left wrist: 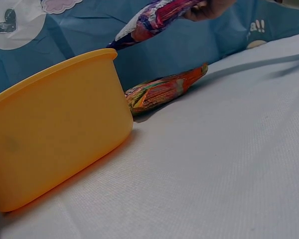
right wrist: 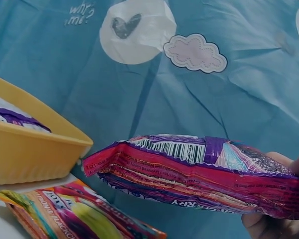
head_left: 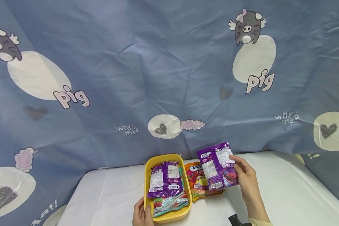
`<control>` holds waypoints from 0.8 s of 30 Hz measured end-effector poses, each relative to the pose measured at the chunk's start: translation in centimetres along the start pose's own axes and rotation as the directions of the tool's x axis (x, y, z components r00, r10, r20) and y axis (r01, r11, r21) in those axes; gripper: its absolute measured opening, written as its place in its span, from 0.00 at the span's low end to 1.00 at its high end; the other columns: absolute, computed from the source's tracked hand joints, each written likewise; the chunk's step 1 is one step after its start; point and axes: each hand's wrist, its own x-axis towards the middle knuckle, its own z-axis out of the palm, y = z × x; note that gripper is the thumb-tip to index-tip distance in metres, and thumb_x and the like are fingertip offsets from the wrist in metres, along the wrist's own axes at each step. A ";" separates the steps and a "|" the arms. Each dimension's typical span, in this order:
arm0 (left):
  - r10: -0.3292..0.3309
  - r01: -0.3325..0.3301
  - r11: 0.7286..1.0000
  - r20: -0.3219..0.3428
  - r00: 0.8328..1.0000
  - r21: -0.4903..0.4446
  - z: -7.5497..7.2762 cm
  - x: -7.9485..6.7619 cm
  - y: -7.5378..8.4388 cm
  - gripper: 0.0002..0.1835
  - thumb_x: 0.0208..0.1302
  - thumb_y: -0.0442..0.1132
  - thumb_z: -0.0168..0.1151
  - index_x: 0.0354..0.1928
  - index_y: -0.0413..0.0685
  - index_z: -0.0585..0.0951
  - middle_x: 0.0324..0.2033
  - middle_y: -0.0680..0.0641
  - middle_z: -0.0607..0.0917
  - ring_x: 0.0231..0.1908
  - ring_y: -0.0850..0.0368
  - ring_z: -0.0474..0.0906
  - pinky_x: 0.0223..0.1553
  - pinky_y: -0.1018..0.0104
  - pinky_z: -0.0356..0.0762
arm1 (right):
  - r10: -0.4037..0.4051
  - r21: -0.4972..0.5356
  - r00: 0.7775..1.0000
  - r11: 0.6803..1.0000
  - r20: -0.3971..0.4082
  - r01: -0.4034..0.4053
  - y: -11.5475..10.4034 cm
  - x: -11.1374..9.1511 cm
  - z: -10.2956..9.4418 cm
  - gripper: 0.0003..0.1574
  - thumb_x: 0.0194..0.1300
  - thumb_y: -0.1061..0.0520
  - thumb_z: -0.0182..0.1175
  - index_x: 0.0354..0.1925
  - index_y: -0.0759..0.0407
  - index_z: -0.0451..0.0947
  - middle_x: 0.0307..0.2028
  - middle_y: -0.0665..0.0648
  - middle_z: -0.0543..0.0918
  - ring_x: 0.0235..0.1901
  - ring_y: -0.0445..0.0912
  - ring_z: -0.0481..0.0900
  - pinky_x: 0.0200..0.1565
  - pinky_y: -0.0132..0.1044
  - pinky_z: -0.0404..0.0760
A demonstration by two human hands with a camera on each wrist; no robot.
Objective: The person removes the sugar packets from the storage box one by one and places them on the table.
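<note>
My right hand (head_left: 247, 177) pinches a purple candy bag (head_left: 218, 166) by its right edge and holds it up above the table. Beneath that bag, partly covered by it in the head view, an orange-red fruit candy bag (head_left: 196, 188) lies right of the yellow basket (head_left: 188, 201). My left hand (head_left: 142, 213) grips the basket's near left rim, thumb on the inner side. Inside the basket a second purple candy bag (head_left: 165, 180) rests on a teal candy bag (head_left: 169, 204). From the right wrist view, the held purple bag (right wrist: 199, 174) is seen edge-on.
A white cloth (head_left: 113, 194) covers the table. Behind it hangs a blue curtain (head_left: 158, 78) printed with pigs and hearts, meeting the table's back edge. A black strap-like piece (head_left: 237, 219) shows by the right wrist.
</note>
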 end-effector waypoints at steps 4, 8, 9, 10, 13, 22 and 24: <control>0.009 -0.009 0.999 0.003 1.000 -0.031 -0.2 0.0 0.0 0.16 0.56 0.28 0.49 0.49 0.38 0.72 0.41 0.35 0.79 0.30 0.77 0.74 0.28 0.82 0.75 | 0.004 -0.007 1.000 1.000 -0.011 -0.004 0.1 0.0 -0.2 0.21 0.67 0.57 0.39 0.56 0.49 0.68 0.52 0.54 0.71 0.41 0.35 0.73 0.39 0.26 0.76; 0.008 -0.008 1.000 -0.002 1.000 -0.030 -0.2 0.0 0.1 0.17 0.56 0.28 0.49 0.49 0.39 0.72 0.42 0.35 0.79 0.31 0.78 0.73 0.28 0.83 0.75 | 0.014 -0.008 1.000 1.000 -0.024 -0.014 0.2 0.2 -0.5 0.21 0.68 0.56 0.39 0.56 0.49 0.68 0.53 0.53 0.71 0.42 0.35 0.73 0.39 0.25 0.76; 0.008 -0.008 1.000 -0.002 1.000 -0.019 -0.2 0.0 0.2 0.17 0.56 0.28 0.48 0.49 0.40 0.72 0.43 0.36 0.79 0.32 0.78 0.73 0.27 0.84 0.74 | 0.007 -0.003 1.000 1.000 -0.026 -0.007 1.5 1.0 -0.7 0.21 0.68 0.54 0.40 0.56 0.47 0.68 0.53 0.53 0.70 0.43 0.36 0.73 0.39 0.25 0.76; 0.009 -0.009 1.000 -0.003 1.000 -0.007 -0.2 0.0 0.2 0.17 0.56 0.28 0.48 0.49 0.40 0.72 0.43 0.36 0.79 0.32 0.76 0.74 0.27 0.84 0.74 | -0.003 0.015 1.000 1.000 -0.021 0.003 2.8 1.9 -1.0 0.21 0.68 0.53 0.41 0.56 0.47 0.68 0.53 0.52 0.71 0.43 0.36 0.73 0.38 0.25 0.76; 0.004 -0.004 1.000 -0.004 1.000 0.003 -0.1 0.0 0.2 0.17 0.56 0.29 0.48 0.50 0.41 0.72 0.43 0.37 0.79 0.35 0.70 0.77 0.26 0.84 0.73 | -0.006 0.021 1.000 1.000 -0.022 0.006 3.8 2.4 -1.4 0.21 0.67 0.51 0.41 0.56 0.45 0.68 0.54 0.52 0.70 0.45 0.39 0.72 0.39 0.26 0.76; -0.013 0.013 1.000 0.002 1.000 -0.022 -0.1 0.0 0.0 0.17 0.56 0.27 0.49 0.49 0.40 0.72 0.43 0.35 0.79 0.35 0.69 0.76 0.29 0.85 0.74 | 0.012 0.002 0.999 1.000 -0.037 -0.012 1.4 0.7 -1.7 0.20 0.67 0.54 0.40 0.55 0.47 0.69 0.51 0.52 0.71 0.41 0.36 0.73 0.38 0.26 0.76; -0.016 0.016 1.000 0.007 1.000 -0.017 -0.1 0.0 0.0 0.17 0.55 0.27 0.49 0.49 0.40 0.72 0.43 0.35 0.79 0.34 0.71 0.75 0.29 0.86 0.73 | 0.001 0.018 0.999 1.000 -0.036 0.000 1.9 1.0 -1.9 0.20 0.67 0.53 0.41 0.55 0.48 0.69 0.51 0.54 0.72 0.41 0.37 0.74 0.37 0.27 0.77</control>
